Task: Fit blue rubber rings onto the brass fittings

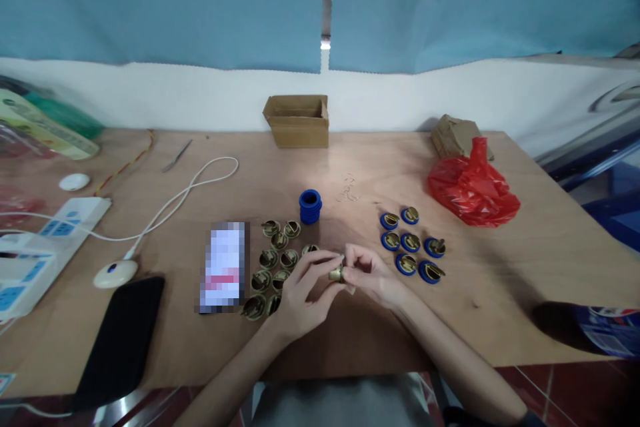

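Observation:
My left hand (303,293) and my right hand (373,275) meet over the middle of the wooden table (525,267), both pinched on one small brass part (336,273). Just left of my hands lie several bare brass parts (273,260) in a loose cluster. To the right sit several brass parts fitted with blue rings (411,243). A stack of blue rings (310,206) stands behind my hands.
A cardboard box (298,120) stands at the back edge, a red plastic bag (473,187) and brown packet at the back right. On the left are a black phone (123,337), a blurred card (224,265), white power strips (45,240) and a white cable.

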`<state>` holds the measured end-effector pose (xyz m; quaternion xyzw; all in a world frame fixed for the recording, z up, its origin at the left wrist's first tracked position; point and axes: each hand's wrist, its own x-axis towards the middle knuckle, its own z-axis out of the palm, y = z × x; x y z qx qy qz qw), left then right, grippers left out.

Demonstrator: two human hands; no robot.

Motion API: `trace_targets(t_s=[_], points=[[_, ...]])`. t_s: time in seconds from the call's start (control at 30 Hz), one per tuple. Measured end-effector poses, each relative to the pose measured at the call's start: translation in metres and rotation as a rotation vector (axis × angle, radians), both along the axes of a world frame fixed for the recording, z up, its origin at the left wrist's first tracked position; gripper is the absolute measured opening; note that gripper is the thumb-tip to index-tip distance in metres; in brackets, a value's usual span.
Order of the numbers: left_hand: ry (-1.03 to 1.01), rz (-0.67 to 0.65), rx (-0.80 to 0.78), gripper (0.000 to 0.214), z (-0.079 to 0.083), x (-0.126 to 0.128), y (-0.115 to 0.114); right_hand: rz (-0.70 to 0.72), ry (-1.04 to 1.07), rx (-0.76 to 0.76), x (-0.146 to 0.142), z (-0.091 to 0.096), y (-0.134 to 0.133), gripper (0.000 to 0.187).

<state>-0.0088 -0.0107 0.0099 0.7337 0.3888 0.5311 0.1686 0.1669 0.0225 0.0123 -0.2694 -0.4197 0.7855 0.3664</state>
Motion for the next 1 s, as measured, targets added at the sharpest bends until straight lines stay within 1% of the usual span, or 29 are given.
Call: trace_targets(t_s=[0.13, 0.23, 0.33, 0.4, 0.53, 0.6, 0.67, 0.77, 0.87, 0.93, 1.0], points=[[-0.024, 0.009, -0.017, 0.040, 0.001, -0.001, 0.001, -0.013, -0.018, 0.005, -0.001, 0.002, 0.000, 0.038], [-0.061, 0.005, -0.065, 0.040, 0.001, -0.001, 0.002, -0.028, -0.048, 0.065, -0.001, 0.006, 0.001, 0.032], [-0.125, -0.021, -0.152, 0.038, 0.000, -0.001, 0.002, -0.055, -0.092, 0.140, 0.000, 0.011, 0.002, 0.029], [-0.180, -0.055, -0.219, 0.037, -0.001, -0.001, 0.001, -0.119, -0.162, 0.185, -0.001, 0.013, 0.001, 0.028], [-0.304, -0.127, -0.321, 0.035, -0.003, 0.000, 0.000, -0.313, -0.328, 0.311, -0.005, 0.010, -0.003, 0.023], [-0.364, -0.145, -0.372, 0.034, -0.003, 0.002, -0.001, -0.321, -0.368, 0.371, -0.007, 0.007, -0.005, 0.020], [-0.409, -0.144, -0.413, 0.035, -0.002, 0.003, -0.001, -0.301, -0.390, 0.380, -0.008, 0.005, -0.006, 0.018], [-0.409, -0.100, -0.415, 0.040, -0.002, 0.005, -0.001, -0.233, -0.407, 0.323, -0.008, 0.003, -0.003, 0.019], [-0.318, 0.003, -0.396, 0.043, -0.006, 0.006, -0.001, -0.123, -0.475, 0.310, -0.001, 0.001, 0.002, 0.016], [-0.245, 0.076, -0.383, 0.044, -0.009, 0.006, 0.000, -0.138, -0.544, 0.341, 0.006, 0.001, 0.006, 0.014], [-0.170, 0.110, -0.371, 0.044, -0.013, 0.007, 0.000, -0.230, -0.598, 0.392, 0.013, 0.003, 0.010, 0.010]])
